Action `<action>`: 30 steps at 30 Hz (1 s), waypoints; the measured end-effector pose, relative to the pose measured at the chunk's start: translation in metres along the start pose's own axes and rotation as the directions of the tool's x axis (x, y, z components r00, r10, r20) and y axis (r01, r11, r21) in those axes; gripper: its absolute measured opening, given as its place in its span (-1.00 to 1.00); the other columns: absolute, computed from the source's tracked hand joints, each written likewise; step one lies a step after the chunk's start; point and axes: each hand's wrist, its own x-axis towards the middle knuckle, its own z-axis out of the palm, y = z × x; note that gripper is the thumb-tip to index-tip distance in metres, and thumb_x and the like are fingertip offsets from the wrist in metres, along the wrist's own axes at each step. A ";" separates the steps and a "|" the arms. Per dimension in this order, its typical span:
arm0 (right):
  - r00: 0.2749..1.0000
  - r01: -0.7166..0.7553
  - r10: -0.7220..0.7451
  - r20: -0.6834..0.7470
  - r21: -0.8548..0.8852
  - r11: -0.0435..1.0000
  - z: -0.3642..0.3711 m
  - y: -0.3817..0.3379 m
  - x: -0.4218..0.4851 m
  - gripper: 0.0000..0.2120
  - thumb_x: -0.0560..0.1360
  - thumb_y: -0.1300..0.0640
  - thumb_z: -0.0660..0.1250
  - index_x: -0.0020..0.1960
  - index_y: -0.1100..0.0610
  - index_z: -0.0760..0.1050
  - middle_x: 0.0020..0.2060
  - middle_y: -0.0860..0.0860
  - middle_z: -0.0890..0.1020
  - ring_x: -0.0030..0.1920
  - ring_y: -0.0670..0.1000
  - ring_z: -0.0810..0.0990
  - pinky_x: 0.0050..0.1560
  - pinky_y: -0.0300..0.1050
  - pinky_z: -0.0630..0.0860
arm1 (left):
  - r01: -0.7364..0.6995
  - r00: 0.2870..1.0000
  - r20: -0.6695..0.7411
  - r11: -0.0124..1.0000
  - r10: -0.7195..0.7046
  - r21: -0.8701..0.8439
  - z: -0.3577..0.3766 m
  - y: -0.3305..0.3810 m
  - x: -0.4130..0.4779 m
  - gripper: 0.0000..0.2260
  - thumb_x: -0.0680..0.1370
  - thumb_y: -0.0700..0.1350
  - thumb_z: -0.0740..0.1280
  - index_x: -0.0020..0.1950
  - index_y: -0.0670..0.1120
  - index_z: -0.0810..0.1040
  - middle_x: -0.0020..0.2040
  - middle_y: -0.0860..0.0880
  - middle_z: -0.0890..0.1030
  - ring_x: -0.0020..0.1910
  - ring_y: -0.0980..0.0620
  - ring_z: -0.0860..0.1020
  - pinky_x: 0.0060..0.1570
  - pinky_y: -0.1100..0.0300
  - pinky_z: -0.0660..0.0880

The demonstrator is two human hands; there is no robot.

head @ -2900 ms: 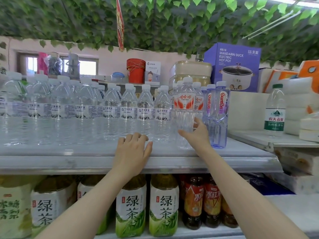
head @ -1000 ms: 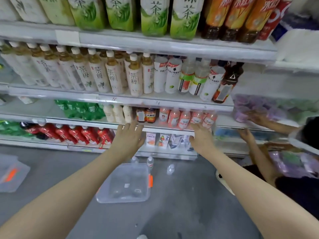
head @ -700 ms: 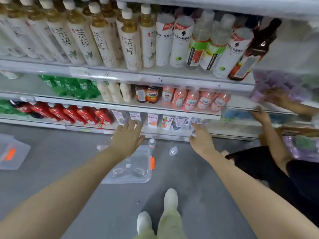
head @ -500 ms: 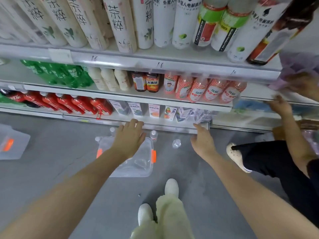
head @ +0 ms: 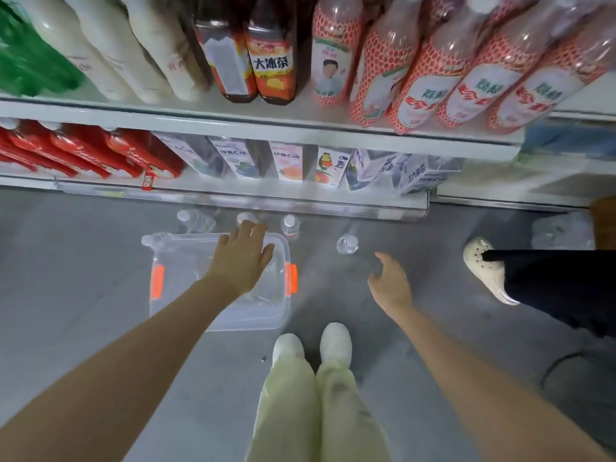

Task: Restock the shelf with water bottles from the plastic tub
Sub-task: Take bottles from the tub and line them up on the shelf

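Both of your hands are hanging empty: your left hand (head: 241,258) is spreading flat, fingers straight, above the far end of the plastic tub (head: 220,323), while your right hand (head: 388,281) is hovering loosely uncurled over the bare floor (head: 83,261) to the tub's right. You are, as I judge it, at the pick-up step, with nothing gripped yet. Faint clear shapes are showing inside the tub beneath your left palm (clear plastic on clear plastic, so I cannot tell how many). Loose water bottles (head: 291,225) are sitting on the floor around its far rim: one just past the right corner, another bottle (head: 347,243) apart from the tub and just ahead of your right fingertips, and more near the left corner. The next move is calling for each hand to curl round a bottle's body, firmly enough that the slick plastic is not slipping, then carry it up to the shelf (head: 266,128). The water row itself is not showing, only juice cartons (head: 286,161) on the bottom tier.
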 end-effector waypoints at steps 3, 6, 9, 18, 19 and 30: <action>1.000 0.024 -0.024 -0.010 0.011 1.000 0.038 0.012 0.031 -0.50 0.49 0.34 0.23 0.42 0.19 0.30 0.35 0.12 0.44 0.38 0.11 0.34 0.33 -0.12 0.24 | -0.024 1.000 -0.012 1.000 0.024 -0.018 0.045 -0.008 0.032 -0.65 0.63 0.00 0.10 0.36 -0.12 0.33 0.32 -0.14 0.39 0.26 -0.17 0.42 0.20 -0.01 0.33; 0.999 0.046 -0.045 -0.006 0.040 0.998 0.077 0.025 0.067 -0.49 0.48 0.35 0.25 0.42 0.19 0.31 0.34 0.13 0.44 0.37 0.11 0.35 0.32 -0.15 0.22 | 0.019 1.000 0.009 0.999 -0.019 -0.028 0.095 -0.014 0.066 -0.64 0.62 0.01 0.14 0.35 -0.13 0.34 0.31 -0.18 0.41 0.25 -0.21 0.42 0.20 -0.05 0.35; 0.997 0.068 -0.067 -0.024 0.042 0.997 0.110 0.038 0.102 -0.48 0.49 0.34 0.25 0.44 0.19 0.27 0.35 0.14 0.41 0.37 0.11 0.33 0.32 -0.16 0.21 | 0.059 0.998 0.017 0.997 -0.058 -0.051 0.141 -0.015 0.102 -0.62 0.61 0.01 0.16 0.37 -0.13 0.31 0.31 -0.19 0.40 0.24 -0.21 0.42 0.19 -0.05 0.36; 0.962 0.197 -0.193 -0.191 0.001 0.980 0.167 0.079 0.190 -0.40 0.49 0.20 0.35 0.47 0.19 0.20 0.36 0.11 0.39 0.32 0.14 0.38 0.28 -0.13 0.26 | 0.021 0.998 -0.056 0.988 -0.030 -0.153 0.233 -0.004 0.194 -0.43 0.53 -0.10 0.32 0.48 -0.13 0.16 0.34 -0.19 0.33 0.26 -0.24 0.38 0.21 -0.07 0.31; 0.960 0.201 -0.193 -0.204 0.020 0.979 0.172 0.083 0.197 -0.41 0.50 0.18 0.35 0.46 0.18 0.21 0.35 0.10 0.42 0.31 0.14 0.40 0.27 -0.12 0.28 | 0.031 0.998 -0.054 0.985 -0.041 -0.169 0.241 -0.004 0.199 -0.42 0.53 -0.13 0.33 0.48 -0.13 0.16 0.34 -0.20 0.32 0.27 -0.24 0.36 0.22 -0.06 0.31; 0.939 0.246 -0.166 -0.302 0.248 0.937 0.181 0.089 0.220 -0.74 0.49 0.15 0.38 0.15 0.17 0.49 -0.07 -0.04 0.57 -0.04 0.02 0.51 -0.17 -0.30 0.27 | 0.018 0.996 -0.067 0.905 -0.051 -0.424 0.252 -0.012 0.216 -0.73 0.49 -0.24 0.38 0.12 -0.30 0.42 0.13 -0.23 0.38 0.00 -0.22 0.44 0.02 -0.03 0.39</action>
